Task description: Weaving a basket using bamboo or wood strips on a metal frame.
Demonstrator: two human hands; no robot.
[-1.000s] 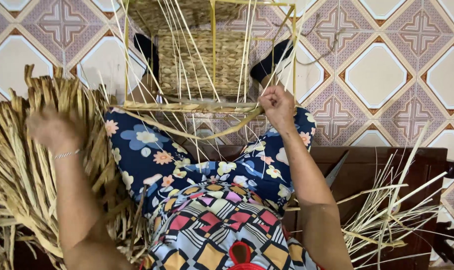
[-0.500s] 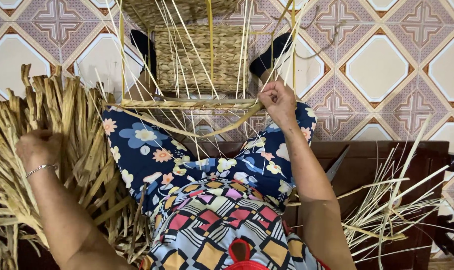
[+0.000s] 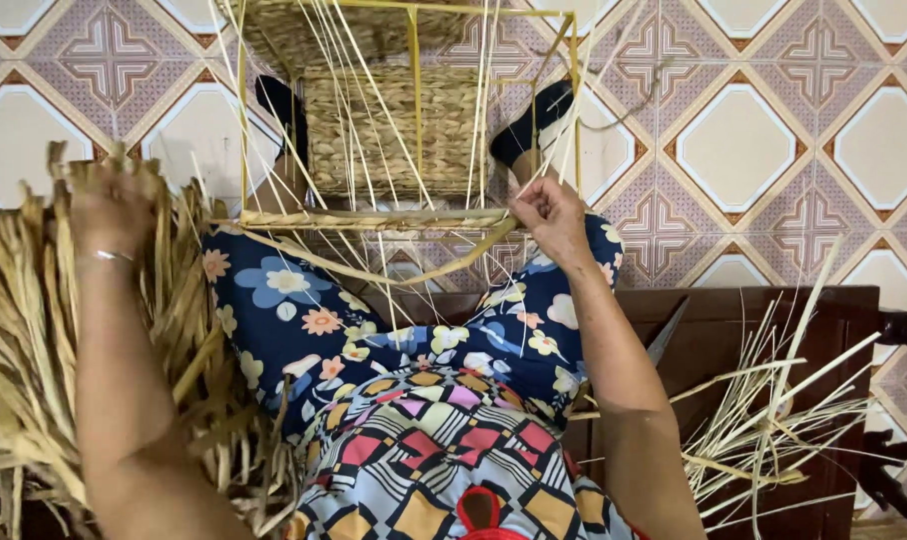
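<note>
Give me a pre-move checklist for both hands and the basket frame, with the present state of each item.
1. Right hand pinching the woven strand at the frame's lower edge: ok.
2. Left hand on the dried straw bundle: ok; firm grip: cannot tell.
3. Basket frame steadied between both feet: ok.
4. Upright thin strands untangled: cannot tell.
5. Loose strands lying beside the right arm: ok.

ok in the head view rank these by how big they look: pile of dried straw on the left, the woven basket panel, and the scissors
1. pile of dried straw, largest, though it lies nearer the camera
2. woven basket panel
3. scissors, smallest, only a blade tip shows behind the right arm, so its full size is unsure
</note>
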